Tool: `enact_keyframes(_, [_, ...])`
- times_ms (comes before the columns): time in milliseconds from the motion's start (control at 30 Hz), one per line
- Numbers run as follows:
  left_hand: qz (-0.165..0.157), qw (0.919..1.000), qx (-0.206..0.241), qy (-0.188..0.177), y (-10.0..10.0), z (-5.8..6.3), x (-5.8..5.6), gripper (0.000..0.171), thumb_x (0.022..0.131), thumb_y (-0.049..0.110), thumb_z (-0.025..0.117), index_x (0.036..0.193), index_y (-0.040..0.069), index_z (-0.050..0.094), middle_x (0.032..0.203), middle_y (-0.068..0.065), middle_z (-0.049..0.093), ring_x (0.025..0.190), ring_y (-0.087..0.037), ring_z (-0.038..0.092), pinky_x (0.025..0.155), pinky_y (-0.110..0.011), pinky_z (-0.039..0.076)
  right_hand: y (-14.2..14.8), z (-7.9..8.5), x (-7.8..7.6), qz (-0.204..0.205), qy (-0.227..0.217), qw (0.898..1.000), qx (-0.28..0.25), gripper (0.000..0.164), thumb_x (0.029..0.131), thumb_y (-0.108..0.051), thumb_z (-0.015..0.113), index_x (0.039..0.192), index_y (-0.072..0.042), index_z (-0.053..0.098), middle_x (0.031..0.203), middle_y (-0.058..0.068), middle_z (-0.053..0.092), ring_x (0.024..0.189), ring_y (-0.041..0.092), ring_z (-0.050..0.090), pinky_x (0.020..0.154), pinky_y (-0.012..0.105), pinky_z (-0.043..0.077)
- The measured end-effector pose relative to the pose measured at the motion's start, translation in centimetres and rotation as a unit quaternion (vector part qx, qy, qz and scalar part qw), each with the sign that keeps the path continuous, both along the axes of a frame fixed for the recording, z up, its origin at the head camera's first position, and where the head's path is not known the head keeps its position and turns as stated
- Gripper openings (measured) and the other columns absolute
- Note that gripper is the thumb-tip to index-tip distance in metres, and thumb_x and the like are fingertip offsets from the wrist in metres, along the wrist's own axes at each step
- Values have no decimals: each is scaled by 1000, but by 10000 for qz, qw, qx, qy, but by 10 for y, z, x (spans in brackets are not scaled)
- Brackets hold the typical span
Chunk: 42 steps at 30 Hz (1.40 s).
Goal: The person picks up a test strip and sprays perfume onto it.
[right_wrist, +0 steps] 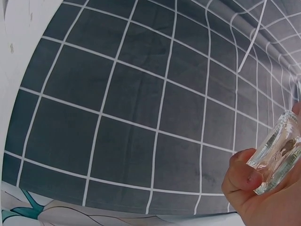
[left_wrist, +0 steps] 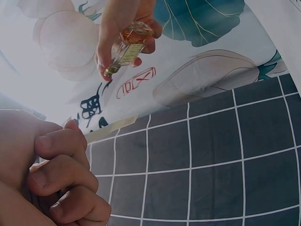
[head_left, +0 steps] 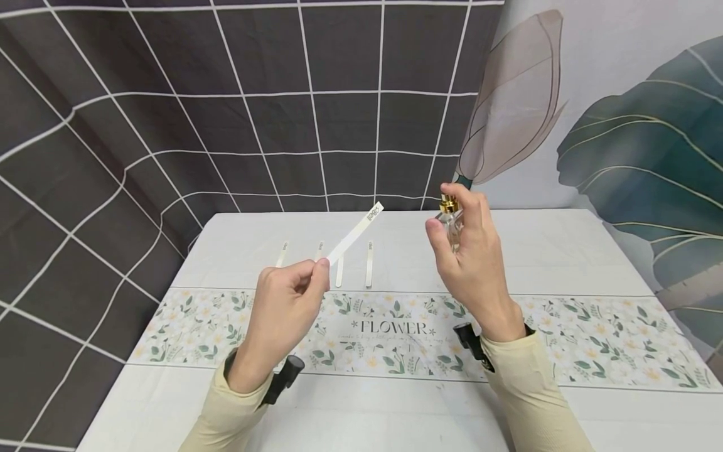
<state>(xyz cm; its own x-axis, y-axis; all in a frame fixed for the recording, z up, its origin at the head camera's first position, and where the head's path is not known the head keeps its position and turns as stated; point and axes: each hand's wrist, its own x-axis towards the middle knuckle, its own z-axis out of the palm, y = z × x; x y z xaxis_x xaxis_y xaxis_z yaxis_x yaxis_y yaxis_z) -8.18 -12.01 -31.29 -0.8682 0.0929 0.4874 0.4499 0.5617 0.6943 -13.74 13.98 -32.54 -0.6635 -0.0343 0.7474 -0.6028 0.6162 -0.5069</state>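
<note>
The bottle (right_wrist: 281, 148) is showing glossy glass; atop it, a collar (head_left: 449, 204) is gleaming like polished metal; left of it, a strip (head_left: 354, 235) is looking papery, matt.

The white-surfaced table (head_left: 565, 251) bears a wide floral band (head_left: 570, 329) in green, white and yellow, lettered "FLOWER", running side to side. Beyond the band lie four slim, flat white strips (head_left: 369, 267), spaced apart, some partly hidden.

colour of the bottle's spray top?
The spray top is shiny gold; the head view shows it best.
</note>
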Motion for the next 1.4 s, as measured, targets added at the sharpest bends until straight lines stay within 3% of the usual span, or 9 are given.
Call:
enact_keyframes(200, [2,10000,-8,-29,0,0,0,41,98,6,59,59,15,53,46,15,32,43,1,27,41,-18,17,0,1,1,13,-1,9999,-162,45,102,-30,54,143,-11,47,114,23,53,81,26,40,70,36,32])
enact_keyframes(667, [28,10000,-77,50,1,0,1,41,98,5,60,58,14,53,46,15,32,43,1,27,42,-17,17,1,1,-1,-85,0,9999,-100,44,102,-28,54,142,-11,48,102,20,50,77,22,39,68,34,32])
enact_keyframes(967, [19,10000,-36,26,1,0,0,40,98,5,59,59,15,53,47,15,32,43,0,28,42,-18,18,1,2,-1,-87,-76,9992,-373,44,101,-28,55,143,-17,48,108,20,53,84,25,43,73,39,34])
enact_keyframes(1233, [-30,9989,449,-139,-5,-1,-4,24,100,5,58,79,9,69,52,6,42,43,-6,35,39,-22,28,4,4,-1,-1,-82,9984,-554,48,99,-28,53,144,-16,44,108,22,43,82,19,40,73,37,33])
enact_keyframes(1367, [-34,9949,968,-289,-11,1,-5,21,101,4,56,100,5,77,58,-1,42,44,-7,31,43,-24,31,5,5,0,153,-55,9986,-508,47,100,-26,53,145,-15,44,106,21,42,87,20,39,76,36,32])
enact_keyframes(1400, [-57,9933,1093,-358,-13,2,-6,21,102,4,56,96,3,76,61,-2,43,46,-8,31,46,-25,33,5,6,1,202,-66,9986,-491,47,100,-25,54,145,-14,44,106,21,42,87,20,38,76,36,31])
